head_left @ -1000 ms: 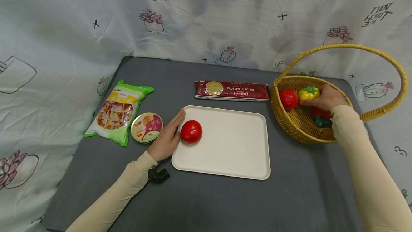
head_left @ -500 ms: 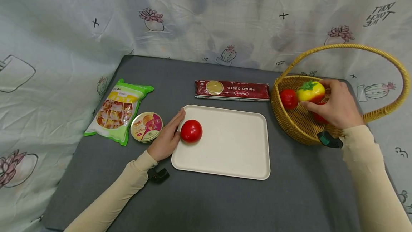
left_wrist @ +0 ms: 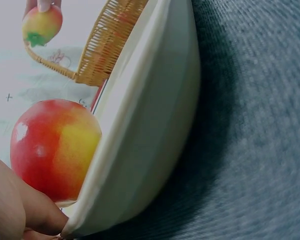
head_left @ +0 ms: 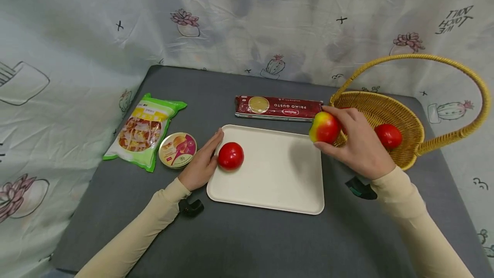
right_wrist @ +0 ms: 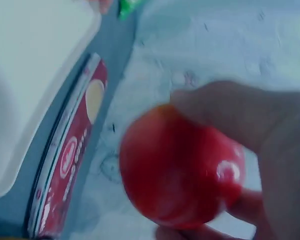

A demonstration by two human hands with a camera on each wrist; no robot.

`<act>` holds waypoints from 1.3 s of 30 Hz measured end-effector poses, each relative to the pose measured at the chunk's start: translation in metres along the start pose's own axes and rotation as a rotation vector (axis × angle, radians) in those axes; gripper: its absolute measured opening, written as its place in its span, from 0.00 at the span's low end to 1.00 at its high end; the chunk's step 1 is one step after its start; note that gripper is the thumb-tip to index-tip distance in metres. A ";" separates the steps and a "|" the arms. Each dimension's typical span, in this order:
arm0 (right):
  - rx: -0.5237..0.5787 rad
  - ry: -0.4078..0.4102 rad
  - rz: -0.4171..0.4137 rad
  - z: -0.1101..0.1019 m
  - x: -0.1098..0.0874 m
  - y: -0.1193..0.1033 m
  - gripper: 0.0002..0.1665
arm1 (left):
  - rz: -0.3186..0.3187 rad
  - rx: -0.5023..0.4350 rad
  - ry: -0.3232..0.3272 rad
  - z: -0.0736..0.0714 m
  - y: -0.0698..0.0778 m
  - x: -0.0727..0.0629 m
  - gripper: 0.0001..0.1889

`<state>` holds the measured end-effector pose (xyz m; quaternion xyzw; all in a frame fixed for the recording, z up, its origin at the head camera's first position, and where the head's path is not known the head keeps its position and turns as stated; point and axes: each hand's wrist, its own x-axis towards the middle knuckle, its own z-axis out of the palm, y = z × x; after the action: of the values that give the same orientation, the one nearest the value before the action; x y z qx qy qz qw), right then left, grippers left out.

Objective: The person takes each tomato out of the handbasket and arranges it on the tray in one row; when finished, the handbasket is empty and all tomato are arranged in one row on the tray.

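Observation:
My right hand (head_left: 359, 143) grips a red-and-yellow fruit (head_left: 325, 128), held up over the tray's right edge. Its green leafy cap shows in the left wrist view, where the fruit (left_wrist: 42, 24) hangs at the upper left. The right wrist view has the fruit (right_wrist: 177, 167) between thumb and fingers, blurred. On the left, my left hand (head_left: 200, 163) rests with straight fingers along the side of the white tray (head_left: 275, 175). Beside that hand, a round red-and-yellow apple (head_left: 230, 156) sits on the tray; its yellow patch shows only in the left wrist view.
The wicker basket (head_left: 414, 128) with a tall handle holds a red fruit (head_left: 388, 135); another is mostly hidden behind my right hand. A red pasta packet (head_left: 278, 108) lies behind the tray. Left of it are a round tin (head_left: 177, 150) and a green food bag (head_left: 143, 132).
My right hand has lifted the red-and-yellow fruit out of the basket and carried it left to the tray's right edge. The left hand stays by the tray.

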<state>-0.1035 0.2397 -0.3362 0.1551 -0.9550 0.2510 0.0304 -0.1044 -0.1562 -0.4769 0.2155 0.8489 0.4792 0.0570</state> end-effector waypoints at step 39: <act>-0.196 -0.141 -0.266 0.143 0.020 -0.062 0.50 | 0.023 0.023 0.013 0.000 -0.002 0.000 0.36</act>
<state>-0.1003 0.1131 -0.4294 0.2937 -0.9456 0.1392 0.0112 -0.1050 -0.1576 -0.4786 0.2226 0.8522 0.4715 0.0434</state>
